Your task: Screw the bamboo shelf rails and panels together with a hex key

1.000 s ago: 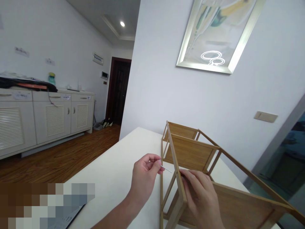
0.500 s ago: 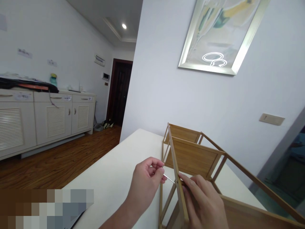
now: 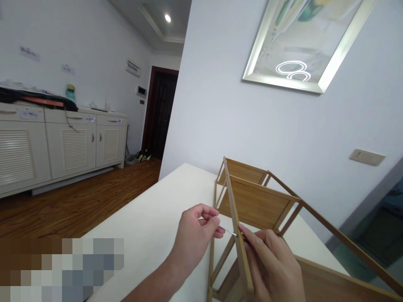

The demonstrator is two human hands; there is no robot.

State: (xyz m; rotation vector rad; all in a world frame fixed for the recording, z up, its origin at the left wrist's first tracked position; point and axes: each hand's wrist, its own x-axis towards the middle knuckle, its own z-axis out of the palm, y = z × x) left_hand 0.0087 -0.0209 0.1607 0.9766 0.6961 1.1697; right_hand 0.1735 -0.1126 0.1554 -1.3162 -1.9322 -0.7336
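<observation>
A wooden shelf frame (image 3: 256,204) with slatted side rails and panels lies on the white table. My left hand (image 3: 197,235) pinches a thin metal hex key (image 3: 228,230) between thumb and fingers. The key's far tip meets the frame's near rail (image 3: 234,214) at a small hole; its other end is hidden in the fingers. On the opposite side of that rail, my right hand (image 3: 272,262) grips the wood, its fingertips close to where the key enters. What lies under the right palm cannot be seen.
The white table (image 3: 163,209) reaches toward the wall. A framed picture (image 3: 315,86) and a switch plate (image 3: 367,157) are on that wall. To the left stand a white cabinet (image 3: 56,144) and, farther back, a dark door (image 3: 160,113). A blurred patch covers the lower left.
The view has tilted and shifted slightly. Both hands keep their places on the key and rail; the left fingers have moved only a little.
</observation>
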